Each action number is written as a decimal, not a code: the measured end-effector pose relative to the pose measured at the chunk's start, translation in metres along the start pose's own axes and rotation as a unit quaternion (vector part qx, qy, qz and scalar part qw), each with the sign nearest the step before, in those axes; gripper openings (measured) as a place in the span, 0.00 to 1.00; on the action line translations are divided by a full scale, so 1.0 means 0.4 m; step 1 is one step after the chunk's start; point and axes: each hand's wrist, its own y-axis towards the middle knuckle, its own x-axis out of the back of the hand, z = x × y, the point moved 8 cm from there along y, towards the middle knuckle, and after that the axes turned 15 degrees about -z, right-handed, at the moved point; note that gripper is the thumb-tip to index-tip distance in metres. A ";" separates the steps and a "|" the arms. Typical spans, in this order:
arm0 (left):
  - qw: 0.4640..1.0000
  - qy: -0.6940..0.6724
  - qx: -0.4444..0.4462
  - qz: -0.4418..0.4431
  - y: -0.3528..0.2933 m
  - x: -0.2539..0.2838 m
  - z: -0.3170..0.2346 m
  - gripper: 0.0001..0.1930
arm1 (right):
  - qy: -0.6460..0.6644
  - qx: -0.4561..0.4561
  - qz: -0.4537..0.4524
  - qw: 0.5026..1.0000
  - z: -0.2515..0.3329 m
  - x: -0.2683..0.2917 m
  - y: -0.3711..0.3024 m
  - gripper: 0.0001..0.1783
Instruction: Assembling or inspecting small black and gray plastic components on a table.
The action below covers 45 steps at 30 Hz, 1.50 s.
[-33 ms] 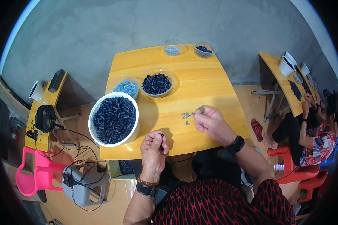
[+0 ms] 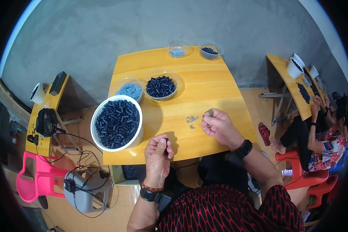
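My left hand is over the table's near edge, its thumb and fingers closed on a small black cylindrical piece. Only the end of that piece shows. To the right, my right hand is pinched just above the table. Whatever its fingertips hold is too small to make out. Beside those fingertips lies a small scatter of silvery metal pieces. A white bucket full of black tubular pieces stands left of my left hand.
Behind the bucket are clear tubs of metal pieces and black pieces. Two more tubs, one of metal bits, one of black pieces, stand at the far edge. Another person works at a table on the right. Cables drape over a grey stool.
My right hand has shifted slightly right, away from the scattered metal pieces, still pinched. My left hand stays in place with the black piece.
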 end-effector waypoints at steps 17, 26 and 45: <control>0.999 0.037 -0.031 0.022 0.006 -0.019 -0.005 0.07 | -0.519 0.371 0.007 0.770 0.057 -0.090 -0.020 0.11; 0.999 0.027 -0.026 0.025 0.009 -0.018 -0.006 0.07 | -0.503 0.400 0.015 0.766 0.064 -0.074 -0.021 0.09; 0.998 0.045 -0.049 0.023 0.008 -0.020 -0.005 0.07 | -0.477 0.421 0.059 0.769 0.073 -0.023 -0.036 0.06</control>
